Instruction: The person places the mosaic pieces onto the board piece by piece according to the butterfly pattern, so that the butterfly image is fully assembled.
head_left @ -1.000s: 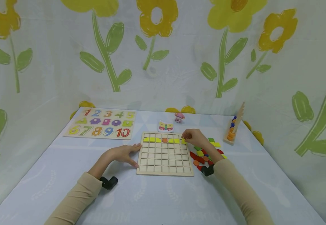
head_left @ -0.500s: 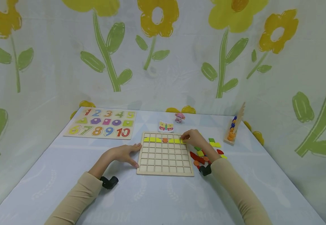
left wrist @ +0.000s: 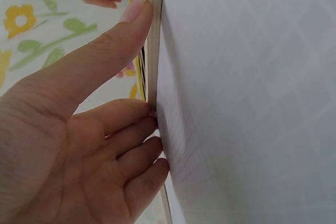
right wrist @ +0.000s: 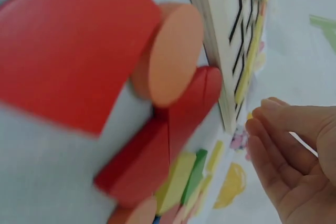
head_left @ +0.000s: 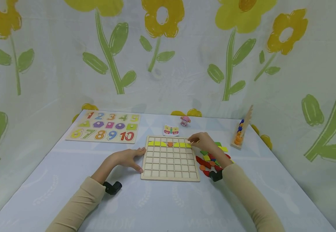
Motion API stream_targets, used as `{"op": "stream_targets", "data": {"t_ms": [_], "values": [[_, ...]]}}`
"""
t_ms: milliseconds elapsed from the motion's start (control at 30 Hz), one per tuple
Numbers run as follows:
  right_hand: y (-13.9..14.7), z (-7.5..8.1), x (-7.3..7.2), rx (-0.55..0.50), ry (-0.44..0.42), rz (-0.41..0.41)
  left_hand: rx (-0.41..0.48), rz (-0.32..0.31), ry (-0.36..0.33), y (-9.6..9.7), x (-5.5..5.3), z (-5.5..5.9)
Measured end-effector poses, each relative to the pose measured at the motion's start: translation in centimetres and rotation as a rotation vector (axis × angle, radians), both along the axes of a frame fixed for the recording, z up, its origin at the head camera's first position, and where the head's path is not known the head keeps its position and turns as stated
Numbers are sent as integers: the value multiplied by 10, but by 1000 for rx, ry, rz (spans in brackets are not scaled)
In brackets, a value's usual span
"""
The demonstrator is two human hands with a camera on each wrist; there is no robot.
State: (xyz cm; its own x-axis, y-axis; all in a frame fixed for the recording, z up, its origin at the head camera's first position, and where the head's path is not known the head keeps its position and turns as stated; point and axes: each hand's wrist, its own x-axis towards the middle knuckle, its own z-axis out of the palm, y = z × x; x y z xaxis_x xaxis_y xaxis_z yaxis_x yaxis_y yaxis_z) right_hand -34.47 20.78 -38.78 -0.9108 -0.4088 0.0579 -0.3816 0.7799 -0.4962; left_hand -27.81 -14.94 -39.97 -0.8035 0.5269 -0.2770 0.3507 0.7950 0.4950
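A wooden grid board [head_left: 170,166] lies on the table. Near its far edge runs a row of yellow pieces [head_left: 182,145] with an orange disc [head_left: 170,144] in the middle and a bare cell on either side of it. My left hand [head_left: 127,158] touches the board's left edge with thumb and fingertips, also seen in the left wrist view. My right hand [head_left: 201,141] hovers at the far right corner, beside the last yellow piece. In the right wrist view its loosely bent fingers [right wrist: 273,156] hold nothing visible. A butterfly pattern card [head_left: 171,130] sits behind the board.
Loose red, orange, green and yellow pieces [head_left: 203,162] lie right of the board, partly under my right forearm. A number puzzle [head_left: 102,127] is at the far left. Behind are a pink figurine [head_left: 185,120] and, at right, a wooden bead stand [head_left: 241,129].
My right hand first lowers the last yellow piece into the row's right-end cell, then lets go and draws back slightly right. The left hand stays put.
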Motion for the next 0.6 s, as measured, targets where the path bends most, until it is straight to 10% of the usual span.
{"op": "stream_targets", "data": {"t_ms": [600], "values": [[51,7,35,18,-94,62,3,7,-10,0,0,1]]}}
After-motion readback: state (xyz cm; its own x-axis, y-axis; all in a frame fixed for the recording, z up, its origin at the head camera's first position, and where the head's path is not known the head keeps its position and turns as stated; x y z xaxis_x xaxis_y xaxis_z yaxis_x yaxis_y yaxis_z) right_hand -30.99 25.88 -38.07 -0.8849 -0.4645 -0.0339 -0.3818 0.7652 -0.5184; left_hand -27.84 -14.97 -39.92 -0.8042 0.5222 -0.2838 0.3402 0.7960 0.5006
